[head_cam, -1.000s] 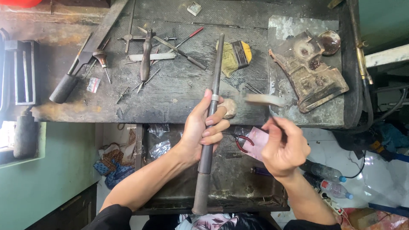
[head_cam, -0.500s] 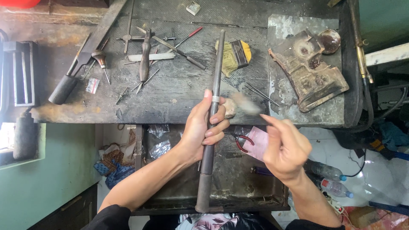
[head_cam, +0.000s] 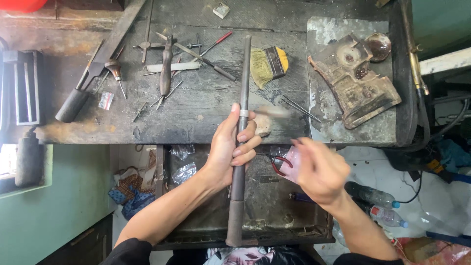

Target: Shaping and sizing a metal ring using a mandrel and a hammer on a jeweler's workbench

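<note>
Dark, worn tabletop (head_cam: 206,113) strewn with tools: yellow-bristled brush (head_cam: 268,65) near centre, wooden-handled screwdriver (head_cam: 116,71) and large file (head_cam: 93,68) to the left (handle dark, toward the near edge). Rusty metal casting (head_cam: 354,81) on a grey plate (head_cam: 343,127) at right. Red-handled pliers (head_cam: 279,164) in the drawer below; plastic bottles (head_cam: 378,203) on the floor.
</note>
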